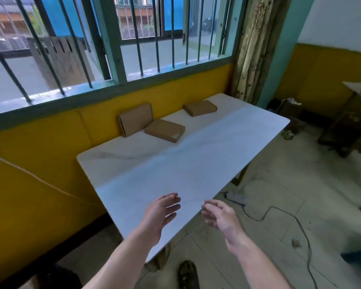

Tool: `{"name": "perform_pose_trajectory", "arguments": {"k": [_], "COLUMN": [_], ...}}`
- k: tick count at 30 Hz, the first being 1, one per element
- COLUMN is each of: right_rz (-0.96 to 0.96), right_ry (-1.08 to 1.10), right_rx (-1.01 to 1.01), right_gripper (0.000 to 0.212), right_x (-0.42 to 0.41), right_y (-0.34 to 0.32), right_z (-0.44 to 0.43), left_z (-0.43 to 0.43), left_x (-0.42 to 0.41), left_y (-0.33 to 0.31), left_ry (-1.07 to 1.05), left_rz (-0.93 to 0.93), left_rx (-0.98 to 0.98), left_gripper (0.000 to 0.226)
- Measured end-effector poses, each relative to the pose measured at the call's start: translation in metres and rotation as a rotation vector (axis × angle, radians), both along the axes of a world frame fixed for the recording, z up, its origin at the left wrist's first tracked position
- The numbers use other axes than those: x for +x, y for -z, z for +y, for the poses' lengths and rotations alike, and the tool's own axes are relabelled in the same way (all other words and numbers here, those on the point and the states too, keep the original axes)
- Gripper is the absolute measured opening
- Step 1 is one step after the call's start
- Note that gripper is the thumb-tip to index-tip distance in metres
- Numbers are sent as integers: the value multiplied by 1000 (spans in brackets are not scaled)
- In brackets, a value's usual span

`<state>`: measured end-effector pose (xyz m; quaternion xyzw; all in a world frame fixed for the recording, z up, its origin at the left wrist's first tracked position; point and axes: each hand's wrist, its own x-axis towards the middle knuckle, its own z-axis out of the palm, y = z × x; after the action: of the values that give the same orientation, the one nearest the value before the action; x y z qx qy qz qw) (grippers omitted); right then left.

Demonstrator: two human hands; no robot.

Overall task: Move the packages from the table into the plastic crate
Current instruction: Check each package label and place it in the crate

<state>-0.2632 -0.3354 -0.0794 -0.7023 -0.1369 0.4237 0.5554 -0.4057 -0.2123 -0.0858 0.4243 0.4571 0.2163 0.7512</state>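
Table [186,174] bare from front edge across middle: free passage. Wall edge taken: leaning box [135,119] propped on yellow wall [50,142], flat box [165,130] touching it. Third box [200,108] apart, near far corner. Open gap between.

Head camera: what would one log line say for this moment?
left hand open, empty | right hand open, empty | three boxes on table, untouched

The table [196,163] stands against the wall [50,142], under the window [113,49]. Three boxes sit along its wall side. The left box [134,118] leans on the wall, the middle box [165,130] lies flat, touching it, and the right box [200,108] lies flat, well apart. The left hand [161,211] and right hand [221,215] hover apart over the near edge. A cable [279,209] lies on the floor [279,184] right of the table.
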Motion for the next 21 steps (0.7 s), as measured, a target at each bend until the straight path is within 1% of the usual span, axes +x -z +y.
{"name": "perform_pose_trajectory", "arguments": {"k": [4, 8, 11, 15, 21], "right_rz": [-25, -45, -75, -72, -96], "right_ry": [-35, -104, -159, -215, -372], "right_rx": [-23, -89, -114, -150, -212], "right_gripper": [13, 14, 17, 16, 29], "right_x": [69, 143, 190, 232, 270], "right_y": [10, 6, 1, 1, 21], "right_z": [65, 141, 195, 262, 356], "left_z": [54, 117, 164, 219, 281], "left_x": [69, 138, 178, 208, 235], "left_y": [19, 24, 25, 27, 43], "left_ry": [-45, -124, -173, -278, -488], "left_rz": [-35, -59, -56, -8, 128], "left_rx": [-17, -67, -66, -86, -105], "left_gripper": [16, 14, 14, 13, 15]}}
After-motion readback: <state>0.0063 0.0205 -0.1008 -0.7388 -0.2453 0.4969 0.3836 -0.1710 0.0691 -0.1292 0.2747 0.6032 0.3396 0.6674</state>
